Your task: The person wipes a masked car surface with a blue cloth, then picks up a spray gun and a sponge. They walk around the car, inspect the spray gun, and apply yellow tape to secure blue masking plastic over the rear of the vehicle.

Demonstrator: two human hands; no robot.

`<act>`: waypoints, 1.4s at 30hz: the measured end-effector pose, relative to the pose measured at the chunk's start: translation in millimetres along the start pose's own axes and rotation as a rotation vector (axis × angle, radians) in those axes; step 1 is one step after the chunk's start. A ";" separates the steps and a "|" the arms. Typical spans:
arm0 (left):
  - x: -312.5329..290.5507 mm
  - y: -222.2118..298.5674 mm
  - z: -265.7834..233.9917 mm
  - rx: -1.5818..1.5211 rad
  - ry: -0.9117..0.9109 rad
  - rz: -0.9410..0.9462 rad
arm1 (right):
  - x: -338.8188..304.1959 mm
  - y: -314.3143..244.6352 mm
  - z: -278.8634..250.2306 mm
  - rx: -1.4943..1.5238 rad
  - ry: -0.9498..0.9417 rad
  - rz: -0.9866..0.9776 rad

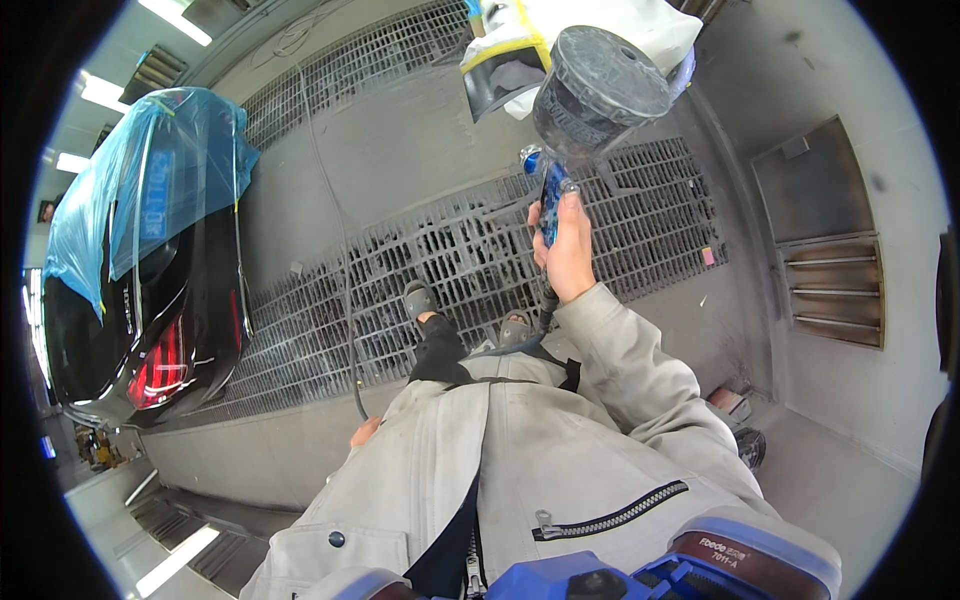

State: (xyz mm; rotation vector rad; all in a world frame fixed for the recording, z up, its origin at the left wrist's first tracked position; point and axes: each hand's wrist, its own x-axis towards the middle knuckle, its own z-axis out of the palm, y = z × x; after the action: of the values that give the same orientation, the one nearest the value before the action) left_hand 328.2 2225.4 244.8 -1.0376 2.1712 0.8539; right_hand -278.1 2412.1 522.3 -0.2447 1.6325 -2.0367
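My right hand [567, 245] is wrapped around the handle of a blue spray gun [552, 195], held out in front of me at the upper right. A large dark, paint-stained cup [600, 95] sits on the gun, its round lid toward me. From the gun's handle a dark hose [546, 312] runs back toward my waist. Low at my left side, my left hand [366, 431] shows only in part beyond the jacket. A thin air hose [352, 365] runs down to it, and its fingers seem closed around that hose; most of them are hidden.
A black car [190, 300] partly wrapped in blue film [170, 170] stands at the left. Beyond the cup is a white-covered part with yellow tape [510, 46]. Metal floor grating [440, 250] lies under my feet. A rusty wall panel [830, 290] is at the right.
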 end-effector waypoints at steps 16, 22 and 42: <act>-47.9 61.7 27.1 -0.213 0.146 -0.264 | 13.4 26.8 -2.8 0.068 -0.015 0.081; -45.3 80.3 1.1 -0.295 0.207 -0.163 | 11.7 17.9 -9.4 0.019 0.048 0.009; -45.3 125.0 -43.2 -0.375 0.198 -0.104 | 22.6 -1.0 -22.3 0.097 -0.047 0.067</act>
State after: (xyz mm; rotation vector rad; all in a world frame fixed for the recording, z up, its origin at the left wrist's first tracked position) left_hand 240.3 2275.0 341.6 -1.4582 2.1390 1.1816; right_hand -307.5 2420.2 513.5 -0.1987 1.4897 -2.0372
